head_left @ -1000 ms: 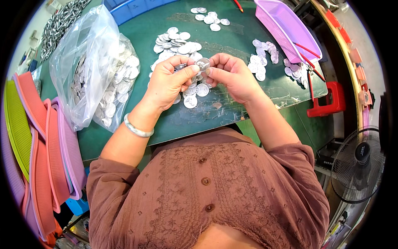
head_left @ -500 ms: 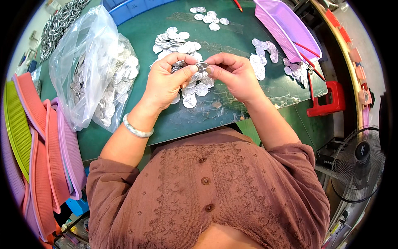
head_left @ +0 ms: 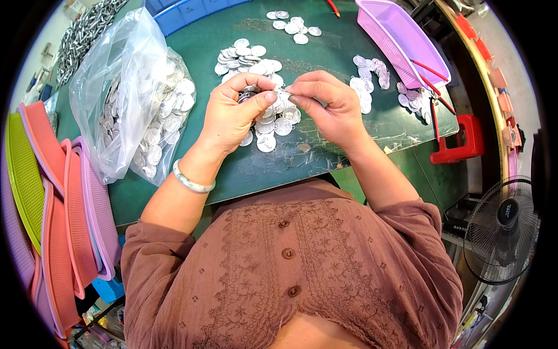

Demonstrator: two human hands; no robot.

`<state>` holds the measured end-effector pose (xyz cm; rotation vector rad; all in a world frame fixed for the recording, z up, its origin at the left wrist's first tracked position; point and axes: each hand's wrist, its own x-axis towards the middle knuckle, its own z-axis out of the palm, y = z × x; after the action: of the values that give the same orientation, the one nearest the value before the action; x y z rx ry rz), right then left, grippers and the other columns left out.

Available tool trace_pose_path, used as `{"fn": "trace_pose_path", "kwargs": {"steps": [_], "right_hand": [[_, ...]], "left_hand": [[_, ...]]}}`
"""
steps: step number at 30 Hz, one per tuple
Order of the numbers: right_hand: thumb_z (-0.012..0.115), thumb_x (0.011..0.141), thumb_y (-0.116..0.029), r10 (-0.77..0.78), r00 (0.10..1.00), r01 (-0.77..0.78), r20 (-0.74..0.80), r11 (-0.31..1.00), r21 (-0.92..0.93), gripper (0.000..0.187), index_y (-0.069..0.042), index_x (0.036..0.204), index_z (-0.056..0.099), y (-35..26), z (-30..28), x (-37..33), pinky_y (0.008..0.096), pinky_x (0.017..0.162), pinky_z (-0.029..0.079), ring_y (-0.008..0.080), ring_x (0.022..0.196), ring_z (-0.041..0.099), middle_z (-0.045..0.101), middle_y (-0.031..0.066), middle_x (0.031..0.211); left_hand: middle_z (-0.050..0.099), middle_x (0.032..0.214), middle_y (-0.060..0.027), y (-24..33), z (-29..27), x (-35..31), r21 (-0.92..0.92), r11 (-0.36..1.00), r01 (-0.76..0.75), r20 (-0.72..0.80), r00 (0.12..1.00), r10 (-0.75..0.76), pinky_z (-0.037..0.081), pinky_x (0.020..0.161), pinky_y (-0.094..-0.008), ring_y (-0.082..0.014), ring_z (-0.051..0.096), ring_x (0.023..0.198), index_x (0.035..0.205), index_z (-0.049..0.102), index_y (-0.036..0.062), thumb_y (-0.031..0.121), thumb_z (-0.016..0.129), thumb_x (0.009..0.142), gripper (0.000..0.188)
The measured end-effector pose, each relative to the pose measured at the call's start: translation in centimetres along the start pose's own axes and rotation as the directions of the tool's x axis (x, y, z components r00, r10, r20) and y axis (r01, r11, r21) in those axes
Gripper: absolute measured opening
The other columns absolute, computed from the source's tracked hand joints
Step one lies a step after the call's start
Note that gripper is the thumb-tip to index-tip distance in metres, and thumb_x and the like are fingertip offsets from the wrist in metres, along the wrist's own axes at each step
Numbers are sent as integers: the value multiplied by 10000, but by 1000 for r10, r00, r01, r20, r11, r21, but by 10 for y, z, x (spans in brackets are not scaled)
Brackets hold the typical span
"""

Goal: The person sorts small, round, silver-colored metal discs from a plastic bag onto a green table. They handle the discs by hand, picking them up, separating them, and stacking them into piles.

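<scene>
Scuffed green table [head_left: 232,174], silver discs [head_left: 250,61] in heaps, clear plastic bag [head_left: 131,99], purple basket [head_left: 401,43]; blue bin [head_left: 192,15], apparently

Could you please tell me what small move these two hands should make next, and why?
Probably tilt the thin, round, silver-coloured metal disc so one flat side faces up: it sits between the fingertips of the bare left hand and the bare right hand, seen nearly edge-on, so its face is hard to inspect.

A silver disc [head_left: 282,93] (tilted nearly edge-on) is held over heaped looped discs [head_left: 283,126].
</scene>
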<state>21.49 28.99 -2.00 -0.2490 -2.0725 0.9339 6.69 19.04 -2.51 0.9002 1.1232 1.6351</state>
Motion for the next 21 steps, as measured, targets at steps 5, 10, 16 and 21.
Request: {"fn": "trace_pose_path", "kwargs": {"steps": [5,10,16,21], "right_hand": [[633,709,19,-55,998,56,7,993,-102,163,-59,852,635,-2,-1,-1,220,565,438,136,676,561,585,54,808],[631,707,28,-151,988,153,19,974,-167,159,-51,844,634,-1,-1,-2,221,549,440,138,664,560,582,58,805],[623,680,21,9,1000,-10,-17,1000,-20,186,-35,856,612,-4,1,0,265,578,450,204,661,552,563,78,796],[640,690,-90,286,951,-267,116,950,-160,185,-12,853,599,8,-7,-3,311,627,445,247,703,547,554,106,795]], "left_hand": [[486,646,24,0,1,0,14,1000,-15,-7,1000,15,304,457,-168,-36,386,517,908,561,19,7,598,776,137],[484,645,25,0,1,0,8,1000,-12,-13,1000,12,301,459,-166,-35,380,518,907,563,20,5,597,776,136],[498,690,11,-4,-3,1,-1,1000,2,31,1000,-2,303,457,-169,-41,397,547,898,545,29,44,589,791,117],[554,811,-56,-4,-8,5,-241,956,169,5,985,-173,349,452,-165,-81,487,616,889,500,53,106,525,830,83]]}}
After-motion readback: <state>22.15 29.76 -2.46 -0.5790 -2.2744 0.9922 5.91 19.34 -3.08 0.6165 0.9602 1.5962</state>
